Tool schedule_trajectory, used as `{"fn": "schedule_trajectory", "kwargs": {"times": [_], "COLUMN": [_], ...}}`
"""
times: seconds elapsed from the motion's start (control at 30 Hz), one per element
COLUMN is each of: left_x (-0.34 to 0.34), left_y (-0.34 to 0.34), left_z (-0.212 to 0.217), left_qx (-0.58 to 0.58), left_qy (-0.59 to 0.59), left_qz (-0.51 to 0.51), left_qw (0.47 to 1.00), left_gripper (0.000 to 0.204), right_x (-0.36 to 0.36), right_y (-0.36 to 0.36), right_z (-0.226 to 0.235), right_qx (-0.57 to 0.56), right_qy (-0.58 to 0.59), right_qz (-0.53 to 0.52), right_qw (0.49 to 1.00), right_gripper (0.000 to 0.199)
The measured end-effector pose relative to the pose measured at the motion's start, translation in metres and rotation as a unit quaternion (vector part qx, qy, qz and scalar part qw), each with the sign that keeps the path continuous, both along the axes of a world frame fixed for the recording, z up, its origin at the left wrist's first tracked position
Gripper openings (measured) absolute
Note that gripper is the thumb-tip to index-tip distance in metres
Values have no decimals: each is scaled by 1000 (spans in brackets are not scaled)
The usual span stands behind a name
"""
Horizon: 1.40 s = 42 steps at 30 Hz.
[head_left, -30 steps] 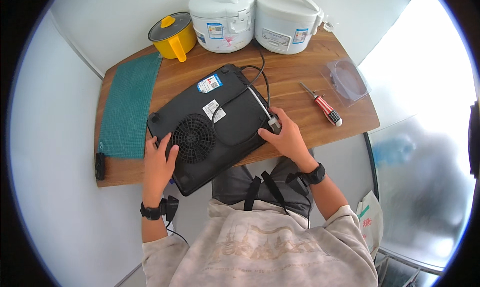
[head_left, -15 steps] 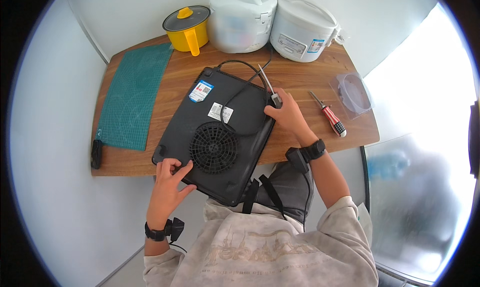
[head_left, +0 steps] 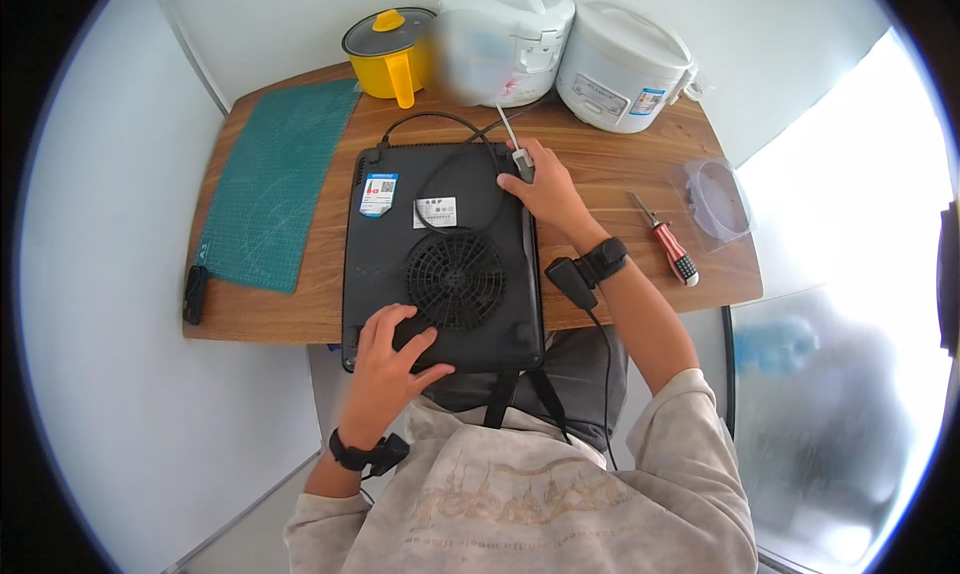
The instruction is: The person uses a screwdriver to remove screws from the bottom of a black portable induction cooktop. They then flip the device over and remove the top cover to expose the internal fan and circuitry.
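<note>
A black induction cooker [head_left: 385, 264] lies upside down over the table's front edge, its round fan grille and underside labels facing up. Its black cord [head_left: 432, 115] loops across the far part of the underside. At the cooker's far right corner, my right hand [head_left: 545, 189] is closed round the pale handle of a screwdriver [head_left: 508, 127] and also touches the cooker's edge. The thin metal shaft points away from me. My left hand [head_left: 388, 359] rests on the near left part of the underside, below the grille, with fingers spread and nothing held in them.
A second screwdriver [head_left: 674, 253] with a red, white and black handle lies to the right, by a clear plastic container [head_left: 716, 204]. A green cutting mat [head_left: 275, 179] covers the left. Behind stand a yellow pot [head_left: 378, 76] and two white rice cookers [head_left: 607, 84].
The cooker has turned anticlockwise and now sits nearly square to me. My left hand has moved right and further onto the underside; my right hand has shifted slightly left with the screwdriver.
</note>
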State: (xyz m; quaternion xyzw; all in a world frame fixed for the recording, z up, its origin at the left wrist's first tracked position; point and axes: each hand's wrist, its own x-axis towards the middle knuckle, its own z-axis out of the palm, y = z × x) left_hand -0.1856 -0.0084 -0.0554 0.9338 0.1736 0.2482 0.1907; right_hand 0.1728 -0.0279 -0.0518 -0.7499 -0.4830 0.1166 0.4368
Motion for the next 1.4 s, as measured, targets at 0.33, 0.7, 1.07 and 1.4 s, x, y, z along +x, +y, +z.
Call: {"fn": "schedule_trajectory", "kwargs": {"times": [0.33, 0.7, 1.07, 1.4], "left_x": [41, 65, 112, 166], "left_y": [2, 17, -2, -10], "left_z": [-10, -18, 19, -13], "left_qx": [38, 41, 44, 131], "left_qy": [-24, -15, -55, -24], "left_qz": [40, 51, 0, 54], "left_qw": [998, 998, 998, 990], "left_gripper": [52, 52, 27, 31], "right_x": [0, -52, -75, -79], "right_y": [-61, -218, -259, -237], "right_z": [19, 62, 94, 89], "right_qx": [-2, -52, 30, 52], "right_qy": [14, 96, -3, -28], "right_qz": [-9, -54, -152, -139], "right_qw": [1000, 993, 988, 989], "right_gripper": [47, 39, 32, 32]}}
